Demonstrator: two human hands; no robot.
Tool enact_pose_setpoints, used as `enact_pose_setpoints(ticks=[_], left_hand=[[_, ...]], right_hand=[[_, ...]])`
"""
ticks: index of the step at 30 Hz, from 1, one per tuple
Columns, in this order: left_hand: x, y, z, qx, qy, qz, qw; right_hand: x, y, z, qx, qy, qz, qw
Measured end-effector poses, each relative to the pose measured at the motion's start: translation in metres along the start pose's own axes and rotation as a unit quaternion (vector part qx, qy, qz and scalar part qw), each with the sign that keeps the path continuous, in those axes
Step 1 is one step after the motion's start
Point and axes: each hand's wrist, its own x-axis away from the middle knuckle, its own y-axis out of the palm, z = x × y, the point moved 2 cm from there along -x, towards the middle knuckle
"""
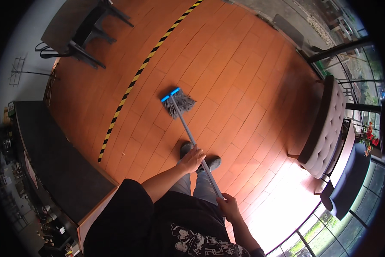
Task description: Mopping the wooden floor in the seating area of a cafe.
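A mop [183,103] with grey strands and a bright blue head bar lies on the orange tiled floor, ahead of my feet. Its long grey handle slants back toward my right side. My left hand [191,159] is closed around the middle of that handle, just above my dark shoes. Lower down, near the handle's end at my right hip, my right hand [229,207] grips it too. The strands fan out to the right of the blue bar.
Black-and-yellow striped tape [134,80] runs along the floor on the left. A dark-topped counter [51,150] stands at the near left, a table with chairs [68,25] at the far left. To the right are a tufted bench [323,128], a dark chair [350,184] and windows.
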Motion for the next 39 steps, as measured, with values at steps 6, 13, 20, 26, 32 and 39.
enact_pose_setpoints(ticks=[6,13,20,26,32,39], left_hand=[[-0.003,-0.002,-0.116,0.013,-0.119,0.018,0.993],[-0.049,-0.079,-0.255,0.065,-0.198,-0.063,0.976],[-0.022,-0.019,-0.228,0.035,-0.184,-0.011,0.982],[-0.028,0.005,-0.133,0.069,-0.098,0.054,0.991],[-0.069,-0.023,-0.197,0.013,-0.152,0.012,0.988],[-0.120,-0.060,-0.232,-0.085,-0.119,0.010,0.989]], right_hand=[[-0.076,0.074,-0.047,-0.109,-0.015,-0.072,0.991],[-0.181,0.142,-0.173,-0.220,-0.012,-0.229,0.948],[-0.188,0.153,-0.106,-0.207,-0.014,-0.108,0.972],[-0.130,0.102,-0.045,-0.290,0.039,-0.070,0.954],[-0.170,0.112,-0.107,-0.247,-0.047,-0.093,0.963],[-0.255,0.105,-0.203,-0.295,-0.075,-0.102,0.947]])
